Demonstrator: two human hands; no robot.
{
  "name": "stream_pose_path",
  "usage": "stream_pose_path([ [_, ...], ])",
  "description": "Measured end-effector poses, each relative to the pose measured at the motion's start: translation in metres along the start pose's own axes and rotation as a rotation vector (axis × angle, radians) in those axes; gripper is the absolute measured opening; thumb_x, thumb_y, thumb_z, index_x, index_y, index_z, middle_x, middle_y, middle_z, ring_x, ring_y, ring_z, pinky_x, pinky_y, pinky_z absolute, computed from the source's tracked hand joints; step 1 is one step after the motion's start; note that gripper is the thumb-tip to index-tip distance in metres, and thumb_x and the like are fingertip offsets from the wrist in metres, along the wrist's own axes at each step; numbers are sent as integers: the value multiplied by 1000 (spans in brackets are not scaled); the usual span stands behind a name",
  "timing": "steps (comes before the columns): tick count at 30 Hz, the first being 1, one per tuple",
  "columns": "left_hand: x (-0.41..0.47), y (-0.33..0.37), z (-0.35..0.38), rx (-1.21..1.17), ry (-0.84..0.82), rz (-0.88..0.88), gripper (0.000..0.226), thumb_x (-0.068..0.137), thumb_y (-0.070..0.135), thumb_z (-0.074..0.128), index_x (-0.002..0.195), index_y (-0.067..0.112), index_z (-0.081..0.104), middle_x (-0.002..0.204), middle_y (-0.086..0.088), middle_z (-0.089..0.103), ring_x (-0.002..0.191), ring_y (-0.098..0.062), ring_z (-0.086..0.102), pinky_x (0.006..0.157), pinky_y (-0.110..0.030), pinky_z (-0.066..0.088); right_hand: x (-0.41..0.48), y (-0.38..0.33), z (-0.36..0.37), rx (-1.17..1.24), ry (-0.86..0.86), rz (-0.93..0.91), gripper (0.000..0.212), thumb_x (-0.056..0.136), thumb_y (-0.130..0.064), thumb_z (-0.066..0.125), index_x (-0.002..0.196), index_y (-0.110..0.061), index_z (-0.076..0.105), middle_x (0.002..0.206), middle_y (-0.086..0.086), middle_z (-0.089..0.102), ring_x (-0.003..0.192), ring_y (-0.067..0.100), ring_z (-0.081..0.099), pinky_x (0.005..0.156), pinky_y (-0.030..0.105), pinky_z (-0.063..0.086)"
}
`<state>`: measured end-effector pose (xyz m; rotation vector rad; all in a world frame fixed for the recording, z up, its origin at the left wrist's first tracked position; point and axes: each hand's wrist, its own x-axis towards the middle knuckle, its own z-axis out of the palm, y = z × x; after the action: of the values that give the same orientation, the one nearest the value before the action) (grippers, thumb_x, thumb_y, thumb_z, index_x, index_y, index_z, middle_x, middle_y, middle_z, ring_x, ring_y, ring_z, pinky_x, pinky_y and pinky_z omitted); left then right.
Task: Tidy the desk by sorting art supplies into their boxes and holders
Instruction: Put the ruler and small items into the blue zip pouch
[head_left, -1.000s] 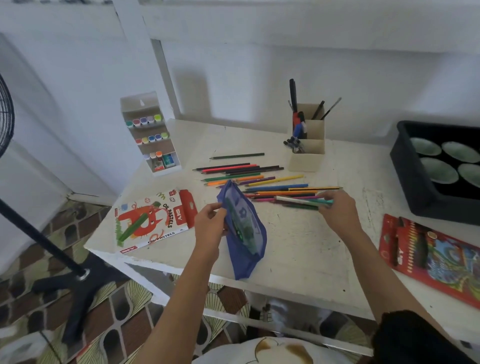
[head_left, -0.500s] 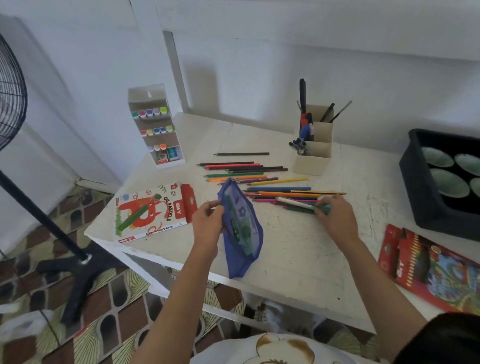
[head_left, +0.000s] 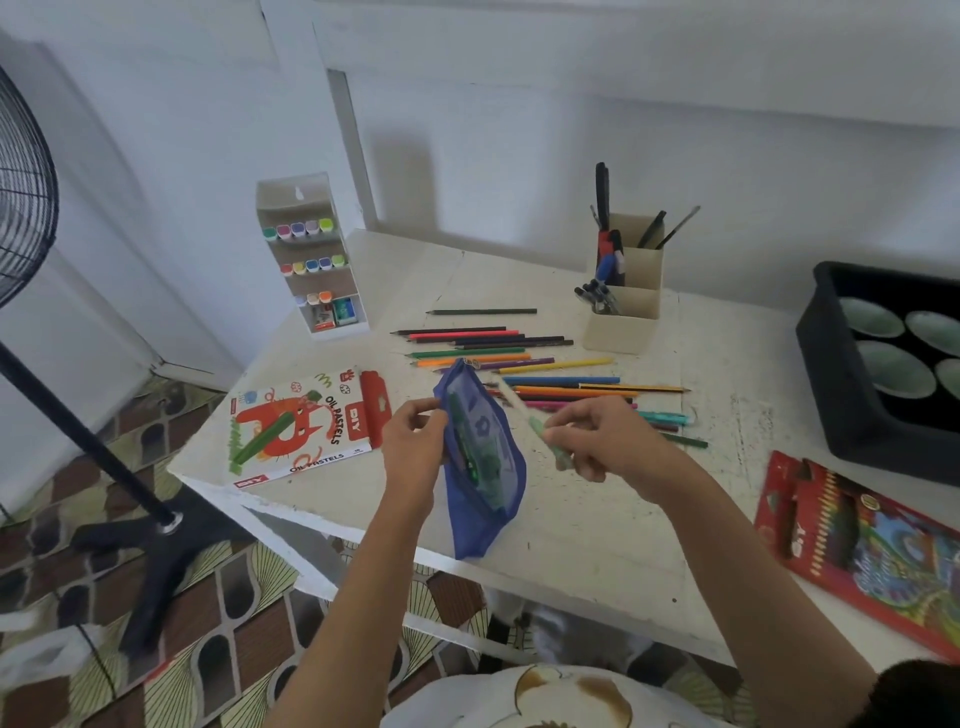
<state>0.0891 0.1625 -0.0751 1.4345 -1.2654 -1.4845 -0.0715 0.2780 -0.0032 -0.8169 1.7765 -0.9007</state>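
The single head-worn camera looked forward and steeply down from close above and behind the left hand (head_left: 415, 441) and right hand (head_left: 605, 436), taking in the white desk (head_left: 597, 530) beneath them and the wall (head_left: 519, 156) well beyond them.

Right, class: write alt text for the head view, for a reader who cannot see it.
The left hand holds a blue mesh pouch over a white desk; the right hand pinches a green pen beside it. Loose coloured pencils lie behind.
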Motion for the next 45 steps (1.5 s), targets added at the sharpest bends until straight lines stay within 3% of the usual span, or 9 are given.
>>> stream_pose_path([
  [5, -1, 0, -3, 13, 5, 34, 13, 95, 13, 51, 104, 15, 61, 90, -3, 63, 75, -14, 63, 52, -18, 53, 1, -6, 27, -83, -33, -19, 12, 89, -13, 63, 96, -5, 65, 64, 8, 66, 42, 10, 55, 43, 18, 43],
  [9, -1, 1, -5, 12, 9, 23, 16, 94, 12, 51, 105, 13, 62, 93, -7, 64, 74, -16, 63, 58, -24, 55, 2, -4, 36, 0, -23, -59, 17, 89, -11, 63, 105, -10, 65, 77, 9, 71, 53, 16, 67, 49, 21, 50],
  [13, -2, 0, -5, 6, 4, 16, 15, 95, 13, 51, 105, 15, 62, 89, -3, 64, 74, -14, 62, 60, -26, 54, 10, 8, 17, 31, 142, -69, 15, 89, -10, 62, 104, -10, 66, 80, 8, 72, 56, 16, 67, 49, 19, 49],
  [21, -4, 0, -4, 3, 24, -1, 13, 95, 14, 52, 103, 17, 61, 87, -2, 63, 74, -15, 62, 61, -27, 54, 44, 69, -55, -470, 632, -41, 27, 90, 3, 53, 111, -7, 66, 121, 13, 59, 92, 21, 54, 76, 28, 44],
  [24, -6, 0, -3, -3, 28, -12, 12, 95, 15, 53, 103, 17, 61, 87, -3, 63, 74, -16, 62, 63, -29, 55, 55, 85, -69, -696, 673, -11, 36, 90, 6, 49, 119, -10, 62, 128, 14, 52, 115, 29, 40, 85, 37, 44],
  [29, -9, 0, -3, 4, 36, -15, 11, 95, 15, 52, 102, 18, 60, 87, -3, 63, 75, -17, 62, 68, -34, 56, 61, 108, -77, -822, 650, 48, 32, 96, -9, 43, 124, -13, 60, 131, 10, 51, 113, 31, 40, 87, 46, 45],
  [37, -13, -2, -1, 0, 39, -25, 13, 95, 12, 51, 101, 17, 61, 85, -6, 62, 75, -22, 60, 75, -46, 55, 54, 112, -80, -737, 721, -28, 15, 91, -18, 60, 104, -18, 66, 115, 8, 60, 106, 27, 44, 80, 40, 44],
  [42, -13, 0, -1, 9, 31, -16, 13, 95, 13, 50, 103, 15, 61, 86, -5, 62, 76, -21, 61, 76, -46, 55, 39, 96, -67, -296, 757, -267, 12, 84, -9, 67, 96, -12, 69, 105, 10, 63, 91, 20, 55, 74, 24, 42],
  [45, -12, 0, 0, 10, 28, -21, 13, 95, 12, 50, 103, 15, 61, 84, -4, 62, 75, -20, 60, 76, -46, 55, 27, 70, -49, -79, 658, -366, 13, 84, -11, 68, 94, -19, 66, 98, 4, 64, 87, 22, 61, 74, 30, 54],
])
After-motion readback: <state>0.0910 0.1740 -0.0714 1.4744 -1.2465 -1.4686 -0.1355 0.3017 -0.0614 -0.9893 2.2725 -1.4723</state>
